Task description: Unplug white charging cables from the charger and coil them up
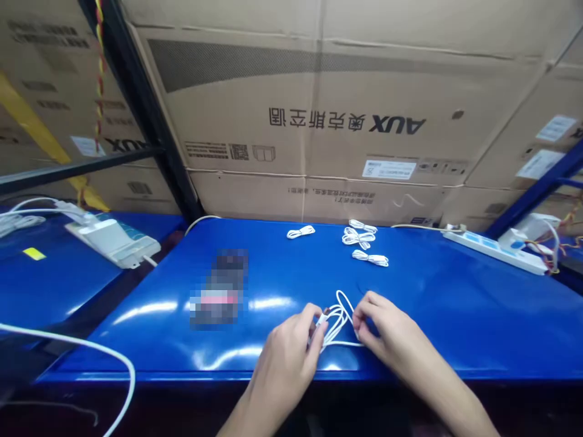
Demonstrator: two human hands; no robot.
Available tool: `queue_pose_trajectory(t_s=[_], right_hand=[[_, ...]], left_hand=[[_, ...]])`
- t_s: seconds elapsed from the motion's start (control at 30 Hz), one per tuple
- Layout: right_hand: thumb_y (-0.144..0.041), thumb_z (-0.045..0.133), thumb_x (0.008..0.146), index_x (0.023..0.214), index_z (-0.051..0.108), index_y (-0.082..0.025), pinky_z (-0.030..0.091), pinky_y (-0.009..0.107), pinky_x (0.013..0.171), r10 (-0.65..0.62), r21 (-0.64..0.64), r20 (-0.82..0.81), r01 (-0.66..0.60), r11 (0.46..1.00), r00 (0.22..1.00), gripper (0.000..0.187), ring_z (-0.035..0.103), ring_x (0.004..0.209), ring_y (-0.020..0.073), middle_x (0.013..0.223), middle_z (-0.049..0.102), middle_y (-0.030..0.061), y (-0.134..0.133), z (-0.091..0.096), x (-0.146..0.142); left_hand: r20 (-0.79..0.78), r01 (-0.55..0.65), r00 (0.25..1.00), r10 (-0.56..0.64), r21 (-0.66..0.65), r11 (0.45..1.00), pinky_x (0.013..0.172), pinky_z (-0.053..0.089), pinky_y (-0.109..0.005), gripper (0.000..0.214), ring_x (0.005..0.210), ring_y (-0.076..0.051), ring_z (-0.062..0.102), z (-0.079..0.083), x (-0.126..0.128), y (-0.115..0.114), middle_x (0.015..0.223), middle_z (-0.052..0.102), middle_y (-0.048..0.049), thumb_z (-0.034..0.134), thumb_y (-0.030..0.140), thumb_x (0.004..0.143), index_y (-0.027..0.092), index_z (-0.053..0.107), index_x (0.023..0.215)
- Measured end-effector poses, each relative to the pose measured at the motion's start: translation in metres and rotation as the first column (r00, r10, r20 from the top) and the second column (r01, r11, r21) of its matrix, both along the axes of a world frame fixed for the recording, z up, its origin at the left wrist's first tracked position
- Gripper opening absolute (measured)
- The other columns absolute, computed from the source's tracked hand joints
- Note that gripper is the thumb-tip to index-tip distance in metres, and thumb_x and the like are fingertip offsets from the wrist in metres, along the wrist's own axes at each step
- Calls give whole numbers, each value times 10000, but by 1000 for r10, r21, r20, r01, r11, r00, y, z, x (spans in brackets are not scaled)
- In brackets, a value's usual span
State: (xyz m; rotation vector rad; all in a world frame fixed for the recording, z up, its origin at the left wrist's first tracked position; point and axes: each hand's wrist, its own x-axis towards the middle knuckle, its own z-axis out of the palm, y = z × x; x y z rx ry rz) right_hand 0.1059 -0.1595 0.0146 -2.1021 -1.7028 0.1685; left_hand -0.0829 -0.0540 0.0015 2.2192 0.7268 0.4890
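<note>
1. Nearest, at the lower left, a smooth white cord [113, 352] bends in a broad, round curve past the rim of the blue surface.
2. The left hand [289, 352] is clamped on the white cable [334, 328], thumb and forefinger closed over one end of its coil. The cable lies at the near edge of the surface, between the two hands, its slim, plastic-looking strands gathered in narrow oval loops.
3. The right hand [387, 328] curls at the coil's right side, thumb and forefinger bent toward each other beside a strand; whether they pinch it, I cannot tell.
4. Under them spreads the blue surface [155, 340], hard, glossy and flat, with a straight front edge and bright, streaky reflections.
5. Left of the hands lies a dark oblong object [223, 291], too pixelated to identify.
6. Beyond the hands sit small white cable bundles [370, 258], looped lengthwise and cinched at the waist, three near each other and one apart to the left.
7. At the far right a long, boxy power strip [496, 250] of white plastic with blue panels lies at a slant.
8. Behind stands a huge cardboard box [310, 79], matt brown, creased, its black print upside down; a black post [141, 103] slants beside it.
</note>
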Motion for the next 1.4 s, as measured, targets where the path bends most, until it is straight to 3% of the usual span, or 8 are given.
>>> queue_pose_trajectory(t_s=[0.2,0.37,0.53,0.7,0.93,1.13,1.3,1.4], right_hand=[[-337,552,975,1051,617,-224,517,289,560,-74,113,202,52,992,977,151,712,781,232,949,682,75,3,-14,-16],[-120,589,867,910,623,-215,477,277,525,-127,9,331,131,991,935,109,704,708,234,842,701,48,15,-16,-17],[-110,551,915,939,646,-235,501,256,619,58,106,222,-83,991,973,159,651,801,203,929,640,53,13,1,-8],[-127,449,995,1010,645,-257,504,258,638,287,17,120,-291,957,950,235,635,785,180,957,650,40,-5,11,-12],[-211,476,983,1086,688,-242,550,358,791,115,139,-267,-80,987,957,238,682,928,239,1053,730,76,-11,-6,-24],[-399,673,902,976,695,-215,583,295,623,-63,114,-756,226,967,651,200,726,866,243,1007,737,79,4,-26,-32],[-489,762,818,1171,629,-198,613,322,616,-76,94,-890,344,934,449,477,720,750,225,914,721,72,4,-31,-21],[-541,781,773,1186,660,-164,616,346,620,-113,66,-900,389,919,421,572,719,738,243,875,716,81,-3,-31,-9]], left_hand=[[33,-5,999,6,-31,999,652,445,-285,236,744,-211,675,-1,1,1,808,691,-17,395,387,1052,238,578,1065],[31,-9,999,10,-14,1000,642,447,-276,226,718,-206,668,-1,1,0,785,685,-14,398,382,1048,236,570,1035],[59,-27,998,32,-89,996,630,448,-281,227,659,-194,660,2,0,3,733,685,-2,387,369,1052,234,567,1084],[105,-117,984,145,-239,964,589,485,-283,258,621,-192,680,-2,1,9,789,713,-25,428,429,1029,216,556,1096],[140,-36,986,86,-327,944,583,515,-271,248,628,-184,686,-4,3,6,764,717,-21,521,430,986,214,589,1088],[172,10,981,95,-529,848,566,516,-261,236,667,-196,708,-3,3,12,745,749,-22,601,386,932,211,551,1083],[192,41,976,101,-618,785,588,514,-273,346,691,-203,706,-3,2,18,741,751,-45,644,347,874,150,601,1155],[192,43,976,104,-632,774,567,492,-256,305,669,-188,686,-2,1,19,730,740,-43,654,351,864,144,622,1085]])
